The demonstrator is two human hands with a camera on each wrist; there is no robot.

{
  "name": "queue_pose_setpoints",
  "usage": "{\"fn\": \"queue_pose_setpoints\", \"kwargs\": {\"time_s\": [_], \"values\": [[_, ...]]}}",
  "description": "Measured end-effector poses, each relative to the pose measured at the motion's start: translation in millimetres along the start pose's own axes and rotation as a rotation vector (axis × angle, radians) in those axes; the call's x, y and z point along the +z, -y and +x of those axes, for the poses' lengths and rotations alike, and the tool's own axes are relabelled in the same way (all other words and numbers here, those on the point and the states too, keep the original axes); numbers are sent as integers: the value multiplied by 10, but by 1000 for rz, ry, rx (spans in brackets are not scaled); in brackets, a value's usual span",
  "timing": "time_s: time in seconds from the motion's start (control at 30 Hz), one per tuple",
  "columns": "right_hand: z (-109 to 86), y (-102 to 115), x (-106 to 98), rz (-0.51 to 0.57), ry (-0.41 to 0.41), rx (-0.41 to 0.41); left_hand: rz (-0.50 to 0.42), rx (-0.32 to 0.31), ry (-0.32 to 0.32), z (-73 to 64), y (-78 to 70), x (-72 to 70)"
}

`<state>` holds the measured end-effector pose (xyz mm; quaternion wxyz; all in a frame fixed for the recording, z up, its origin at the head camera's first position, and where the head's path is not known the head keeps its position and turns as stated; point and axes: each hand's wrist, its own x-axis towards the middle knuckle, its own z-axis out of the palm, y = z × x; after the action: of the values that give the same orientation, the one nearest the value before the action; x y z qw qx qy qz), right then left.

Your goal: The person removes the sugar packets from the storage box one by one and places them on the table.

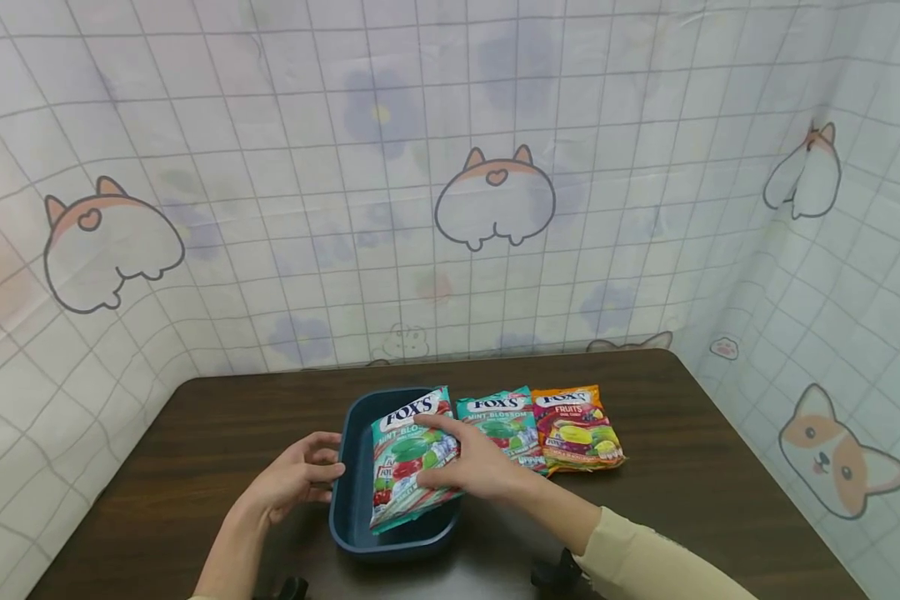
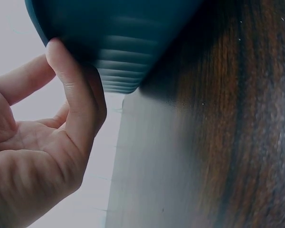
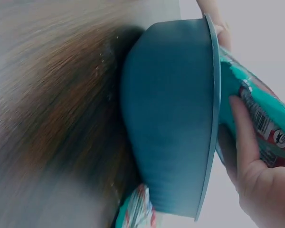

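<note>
A dark blue plastic bin (image 1: 356, 517) stands on the table, seen from outside in both wrist views. My left hand (image 1: 300, 473) is at its left side, bent fingers against the rim; in the left wrist view a fingertip (image 2: 57, 50) touches the edge. My right hand (image 1: 476, 460) grips a teal Fox's Mint Blossom candy bag (image 1: 408, 454), thumb and fingers spread across it. This bag lies tilted over the bin and overlaps its right rim. The right wrist view shows the bag's barcode side (image 3: 263, 121) above the rim, beside the right hand (image 3: 261, 175).
Right of the bin lie a second teal Mint Blossom bag (image 1: 506, 421) and an orange-and-red Fox's Fruits bag (image 1: 577, 429), side by side. The dark wooden table (image 1: 690, 492) ends at a hanging white gridded cloth (image 1: 270, 250) at the back and sides.
</note>
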<state>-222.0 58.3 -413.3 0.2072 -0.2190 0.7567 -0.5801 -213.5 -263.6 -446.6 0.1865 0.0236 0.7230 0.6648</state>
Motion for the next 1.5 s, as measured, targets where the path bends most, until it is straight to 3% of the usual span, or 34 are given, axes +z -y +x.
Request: {"fn": "queue_pose_setpoints", "kwargs": {"time_s": [0.47,0.87,1.5], "values": [[-268,-136,-310,152,-3,-2,-7,14,18,-40,0,30],[-522,-221,-619,88,-45,-12,-6,19,15,-2,-12,16],[-827,-445,-1158,173,-92,-49,-18,8,6,-14,-1,15]]}}
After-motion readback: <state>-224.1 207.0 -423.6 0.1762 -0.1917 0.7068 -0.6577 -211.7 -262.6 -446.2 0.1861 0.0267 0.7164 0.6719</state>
